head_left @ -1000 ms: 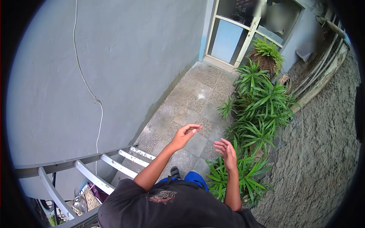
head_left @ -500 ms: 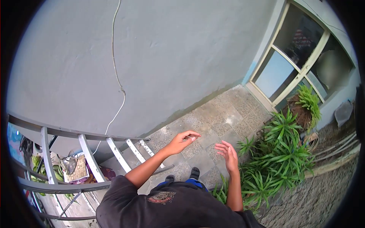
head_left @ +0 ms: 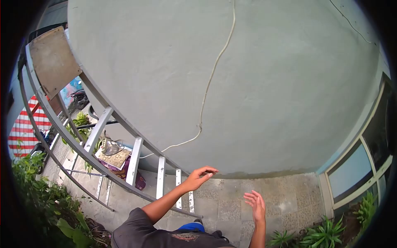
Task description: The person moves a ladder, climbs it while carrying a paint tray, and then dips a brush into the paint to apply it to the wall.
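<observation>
Both of my hands are raised in front of my body over the tiled floor and hold nothing. My left hand [head_left: 200, 177] has its fingers stretched toward the right, with the thumb apart below them. To the right and lower, my right hand [head_left: 256, 205] points upward, fingers loosely extended, palm turned toward the left one. A metal step ladder [head_left: 138, 153] stands to my left, and my left forearm overlaps its lower rungs in this view. A pale cable [head_left: 214, 68] hangs down the grey wall [head_left: 281, 95] ahead.
A flat board [head_left: 55, 62] tops the ladder. Behind its rungs lie a patterned bag [head_left: 113, 155] and a purple bundle [head_left: 135, 180]. Framed glass doors [head_left: 359, 165] stand at right, with spiky green plants [head_left: 324, 234] below. Leafy bushes [head_left: 49, 215] fill the lower left.
My view has swung left and up, bringing more of the ladder, its top board and the bushes into sight. The hands keep nearly the same pose, still open.
</observation>
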`<action>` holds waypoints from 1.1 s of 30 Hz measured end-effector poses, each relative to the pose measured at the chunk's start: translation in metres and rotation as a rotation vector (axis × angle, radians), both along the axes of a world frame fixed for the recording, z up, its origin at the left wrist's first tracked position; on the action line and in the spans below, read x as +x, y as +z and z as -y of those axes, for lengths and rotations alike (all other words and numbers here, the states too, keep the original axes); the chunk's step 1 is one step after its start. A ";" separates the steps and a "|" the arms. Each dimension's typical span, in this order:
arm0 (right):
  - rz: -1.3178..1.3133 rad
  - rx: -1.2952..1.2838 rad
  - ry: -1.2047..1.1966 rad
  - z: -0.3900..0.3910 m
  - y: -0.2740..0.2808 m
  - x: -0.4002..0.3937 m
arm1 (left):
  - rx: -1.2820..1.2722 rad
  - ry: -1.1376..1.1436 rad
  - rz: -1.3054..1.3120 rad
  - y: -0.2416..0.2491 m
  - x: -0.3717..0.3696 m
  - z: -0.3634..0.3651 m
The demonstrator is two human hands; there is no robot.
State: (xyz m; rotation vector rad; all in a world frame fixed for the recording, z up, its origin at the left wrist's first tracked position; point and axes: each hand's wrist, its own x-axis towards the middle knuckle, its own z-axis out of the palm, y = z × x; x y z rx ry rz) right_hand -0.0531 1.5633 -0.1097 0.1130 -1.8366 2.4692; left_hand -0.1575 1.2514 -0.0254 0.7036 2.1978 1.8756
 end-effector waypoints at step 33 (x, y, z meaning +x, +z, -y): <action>-0.019 0.021 0.928 0.203 0.015 -0.260 | -0.424 1.584 -0.792 0.050 0.044 0.188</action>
